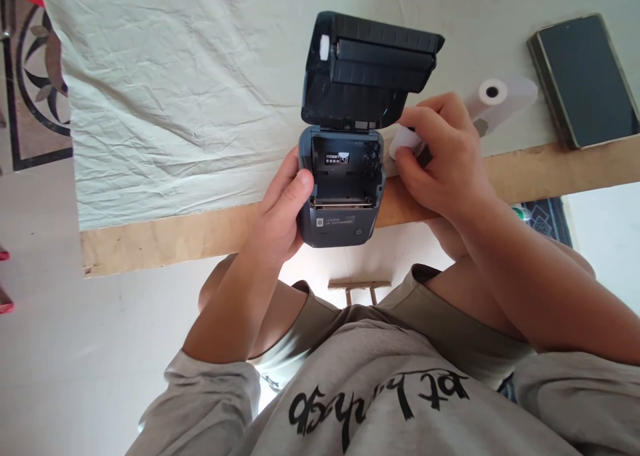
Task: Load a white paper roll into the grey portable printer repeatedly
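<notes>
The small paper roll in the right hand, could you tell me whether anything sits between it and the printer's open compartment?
Nothing visible: the lid is up and the compartment looks empty, beside the paper roll.

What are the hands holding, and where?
The left hand grips the open printer by its side; the right hand pinches a small paper roll.

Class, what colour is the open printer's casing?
Dark blue-grey printer, seen best in the head view.

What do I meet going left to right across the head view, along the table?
Cloth → left hand → printer → right hand → paper roll → phone.
</notes>
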Demonstrator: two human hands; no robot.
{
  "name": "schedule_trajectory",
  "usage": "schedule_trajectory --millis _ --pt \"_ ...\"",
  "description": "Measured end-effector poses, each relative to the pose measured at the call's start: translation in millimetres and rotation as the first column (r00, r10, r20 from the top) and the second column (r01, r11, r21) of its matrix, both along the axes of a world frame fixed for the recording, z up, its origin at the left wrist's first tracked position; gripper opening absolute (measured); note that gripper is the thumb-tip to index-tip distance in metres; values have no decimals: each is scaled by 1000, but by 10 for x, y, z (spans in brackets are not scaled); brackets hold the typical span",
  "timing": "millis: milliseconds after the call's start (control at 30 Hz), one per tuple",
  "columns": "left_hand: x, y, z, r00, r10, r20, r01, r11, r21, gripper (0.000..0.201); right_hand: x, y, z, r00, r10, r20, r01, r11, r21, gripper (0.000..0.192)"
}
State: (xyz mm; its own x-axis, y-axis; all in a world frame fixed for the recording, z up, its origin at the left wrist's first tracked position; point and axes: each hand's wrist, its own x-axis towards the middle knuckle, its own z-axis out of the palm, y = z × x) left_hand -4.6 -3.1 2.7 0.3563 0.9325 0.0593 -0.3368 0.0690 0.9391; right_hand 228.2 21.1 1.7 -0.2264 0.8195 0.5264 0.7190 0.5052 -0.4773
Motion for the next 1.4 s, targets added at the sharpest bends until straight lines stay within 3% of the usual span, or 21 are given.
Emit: schedule_trajectory --millis 100,200,400,533,633,900,1067,1200,1400 --pt "8 -3 10 1000 -1 -3 1 1000 -6 40 38 10 -15 1000 17 8 -17 1000 -1 63" --pt "25 -10 32 1000 16 -16 -16 1000 -10 42 76 24 21 994 32 -104 -36 999 -34 77" --pt "58 -34 99 999 42 -23 -43 997 -64 42 63 -84 296 926 70 -371 -1 983 183 32" --pt "67 -46 136 999 37 4 -37 997 -73 40 -94 -241 345 947 181 -265 -128 970 208 49" --pt "65 -45 120 999 50 5 -49 996 -72 38 -254 -304 328 957 215 -195 -194 973 125 43" --pt "38 -20 62 999 39 -34 -40 999 -22 38 -431 -211 331 989 143 -47 -128 965 231 32" --pt "34 -30 92 996 53 -65 -56 998 -36 41 -442 -208 310 992 111 -54 -95 968 233 19" --pt "15 -10 12 999 22 -34 -21 1000 23 45 -447 -256 308 989 142 -47 -126 958 256 19" --pt "-14 59 -130 1000 15 -9 -13 992 129 75 -484 -333 285 985 170 -22 -158 954 254 16"
